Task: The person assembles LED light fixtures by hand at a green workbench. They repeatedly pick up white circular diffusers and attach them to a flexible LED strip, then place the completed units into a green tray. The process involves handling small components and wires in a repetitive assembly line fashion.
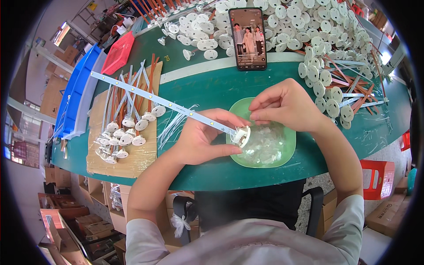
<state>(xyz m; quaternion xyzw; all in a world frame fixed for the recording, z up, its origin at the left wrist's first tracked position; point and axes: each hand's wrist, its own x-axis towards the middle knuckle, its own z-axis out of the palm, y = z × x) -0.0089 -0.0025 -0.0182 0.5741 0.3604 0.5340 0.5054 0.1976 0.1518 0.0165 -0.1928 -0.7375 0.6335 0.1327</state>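
My left hand [204,140] grips a white round base [242,136] between thumb and fingers. From that base a narrow LED strip [152,97] with yellow chips runs up and to the left. Just right of it, my right hand [280,105] hovers with thumb and fingertips pinched; anything between them is too small to make out. Below both hands stands a light green bowl [289,150] holding many small clear pieces [265,152]. Thin white wires [173,128] lie on the green table left of my left hand.
On cardboard [143,163] at left lie several strips with white bases [126,139]. A blue bin [73,99] and a red basket [118,53] stand beyond. A phone [248,39] leans against a heap of white bases [293,24]. More strips [353,86] lie at right.
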